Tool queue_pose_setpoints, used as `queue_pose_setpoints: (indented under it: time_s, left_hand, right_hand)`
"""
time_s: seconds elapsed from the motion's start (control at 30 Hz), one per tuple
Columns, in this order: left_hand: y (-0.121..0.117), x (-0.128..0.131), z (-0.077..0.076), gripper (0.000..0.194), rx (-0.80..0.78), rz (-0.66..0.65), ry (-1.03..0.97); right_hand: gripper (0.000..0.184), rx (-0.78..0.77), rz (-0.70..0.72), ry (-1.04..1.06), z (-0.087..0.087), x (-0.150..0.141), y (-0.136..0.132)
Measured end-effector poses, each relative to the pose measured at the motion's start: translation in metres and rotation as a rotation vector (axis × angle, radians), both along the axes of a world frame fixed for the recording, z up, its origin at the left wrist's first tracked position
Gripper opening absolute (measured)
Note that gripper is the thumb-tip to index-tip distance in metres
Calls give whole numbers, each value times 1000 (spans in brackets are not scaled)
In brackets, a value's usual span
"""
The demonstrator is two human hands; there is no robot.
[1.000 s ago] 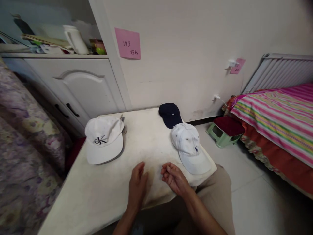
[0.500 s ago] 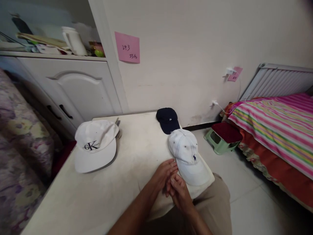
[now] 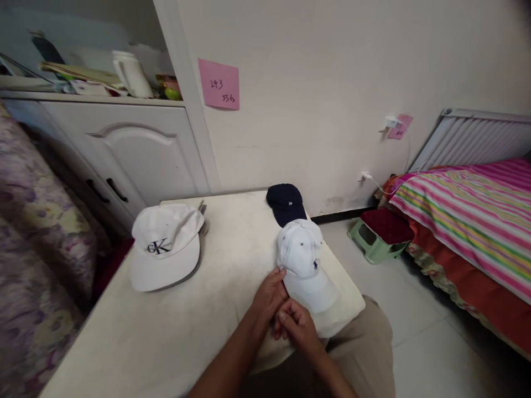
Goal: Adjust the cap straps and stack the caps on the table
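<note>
Both our hands sit at the near edge of the table [image 3: 174, 331], bunched together right at the brim of the pale cap [image 3: 305, 262]. Left hand [image 3: 269, 296] has its fingertips [image 3: 282, 273] on the cap's left side where brim meets crown; it looks like a light pinch on the brim edge, but we cannot tell if the fingers really close on the fabric. Right hand [image 3: 296, 326] is curled loosely, thumb up, touching the left hand and just below the brim; whether it grips anything we cannot tell, nothing shows in it.

Key relation: the pale cap lies up and slightly right of both hands, on the table's right side near the edge. Its long axis runs from the crown at the far end to the brim at the near end, brim pointing toward us and a bit right. Small dark logo faces us. Left hand is the one in contact; right is just beside, a touch nearer our body.

The navy cap [image 3: 286, 203] sits right behind the pale cap, touching or nearly touching its crown, close to the wall. The white cap [image 3: 166, 249] with black letters lies well apart on the left side of the table, brim toward us.

Around: a cupboard [image 3: 136, 149] to the left, a pink note [image 3: 218, 84] on the wall, a green stool [image 3: 379, 235] on the floor, a striped bed [image 3: 468, 204] at right.
</note>
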State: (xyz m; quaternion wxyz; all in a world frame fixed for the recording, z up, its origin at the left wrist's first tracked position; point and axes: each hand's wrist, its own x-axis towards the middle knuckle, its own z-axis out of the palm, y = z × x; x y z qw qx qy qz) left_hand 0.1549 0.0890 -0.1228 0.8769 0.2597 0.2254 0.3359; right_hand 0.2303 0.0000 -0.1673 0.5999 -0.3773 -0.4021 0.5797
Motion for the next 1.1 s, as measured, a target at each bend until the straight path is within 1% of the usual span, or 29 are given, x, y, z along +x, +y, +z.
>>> queue_pose_setpoints:
  time_s: [0.13,0.2,0.33,0.43,0.5,0.57,0.67,0.77,0.83,0.9,0.97,1.03,1.1]
  left_hand:
    - [5,-19,-3,42,23,174,-52]
    - [9,-35,-6,39,13,240,-50]
    - [12,-76,-10,26,-41,344,-11]
    - [8,-104,-7,29,-93,368,20]
    - [2,-119,-3,35,-127,364,35]
    - [-4,-130,1,40,-151,358,42]
    - [-14,-139,4,42,-185,367,39]
    - [-23,-144,4,40,-212,395,46]
    - [-29,-145,4,38,-213,390,57]
    - [-34,-144,4,36,-179,377,68]
    - [-39,-142,3,33,-105,383,83]
    - [-42,-140,3,30,-40,402,101]
    - [-45,-139,3,27,-8,415,102]
  right_hand:
    - [40,11,26,-90,5,-3,-4]
    - [37,28,44,-147,8,-6,-8]
    - [33,43,88,-230,9,-9,-17]
    - [37,6,110,-136,6,-8,-17]
    - [38,-33,61,-44,4,-6,-13]
    - [37,-54,-17,17,2,-4,-8]
    - [30,-54,-117,59,-2,-2,1]
    - [31,-78,-164,95,-2,-1,6]
    - [36,-112,-145,157,4,-2,8]
    - [41,-126,-67,260,13,-4,10]
    - [43,-111,24,374,24,-6,11]
    - [36,-116,49,469,32,-8,13]
    - [26,-140,27,517,34,-11,14]
